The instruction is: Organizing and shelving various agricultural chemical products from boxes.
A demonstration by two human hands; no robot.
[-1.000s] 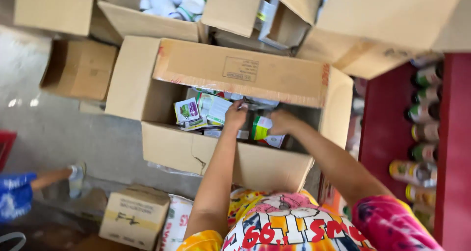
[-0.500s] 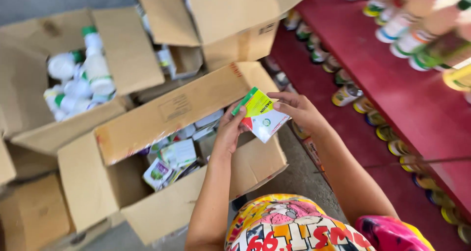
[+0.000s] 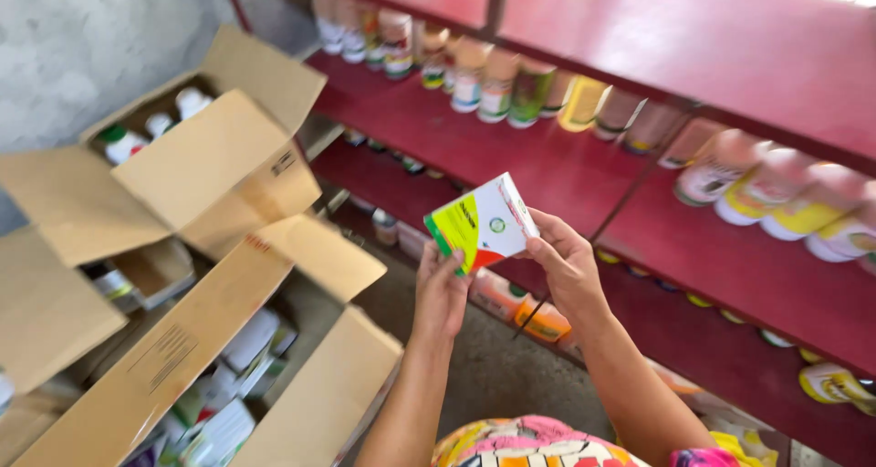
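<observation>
While I watch from the head view, the biggest thing before me is the red shelf unit [image 3: 547, 166], its rear edge lined with plastic bottles [image 3: 497, 83]; to the left stand open cardboard cartons [image 3: 210, 166], the nearest one [image 3: 182, 348] holding more small packets. Held up in the air in front of the shelf's front edge, well clear of the cartons, is the small cardboard box [image 3: 481, 222], and both hands are on it. My left hand [image 3: 441, 293] supports it from below, thumb pressed on the green corner; my right hand [image 3: 568, 264] has fingers curled round its right end. I judge it light and fairly stiff, but thin-walled, so a hard squeeze on a broad face could dent it; the edges and corners look the safer places to grip. Its printed surface seems smooth, perhaps a little slippery. It is flat and rectangular, white with green, yellow and red panels and a small round emblem.
</observation>
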